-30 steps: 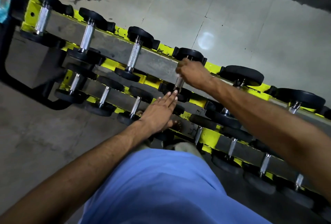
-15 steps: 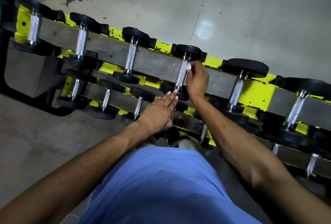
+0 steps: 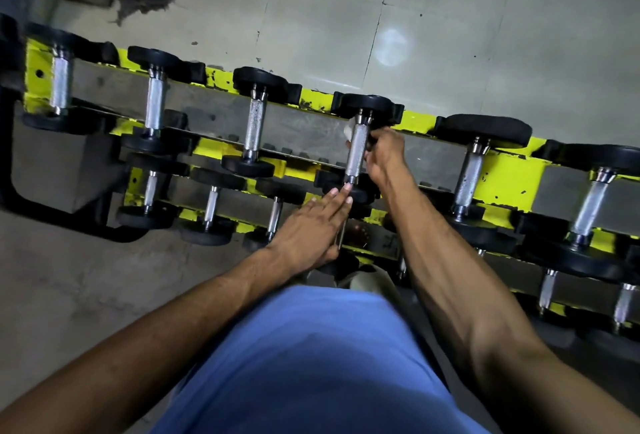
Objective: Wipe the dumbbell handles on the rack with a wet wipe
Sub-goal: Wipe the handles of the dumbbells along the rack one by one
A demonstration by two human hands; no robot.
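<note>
Overhead, the head view looks down on a yellow rack [image 3: 512, 173] holding rows of black-ended dumbbells. The reference item is the dumbbell handle [image 3: 356, 153], a knurled chrome bar on the upper row, fourth in that row counting from the frame's left edge.

Right hand [image 3: 386, 153]: positioned directly right of the dumbbell handle. Its fingers curl round the far portion of the bar and hold the wet wipe [image 3: 349, 130] against the metal. Only a small white corner of the wipe shows, protruding on the left side of the handle near its far end.

Left hand [image 3: 308, 225]: positioned nearer the person than the dumbbell handle. Its fingers [image 3: 337, 196] are straight and held together, holding nothing. Their tips reach the near black end of the same dumbbell; whether they press on it cannot be told.

Beyond the dumbbell handle lies a grey tiled floor [image 3: 450, 17] bearing a pale round light spot [image 3: 393, 47]. Below the handle, a blue shirt [image 3: 311, 347] fills the lower frame.
</note>
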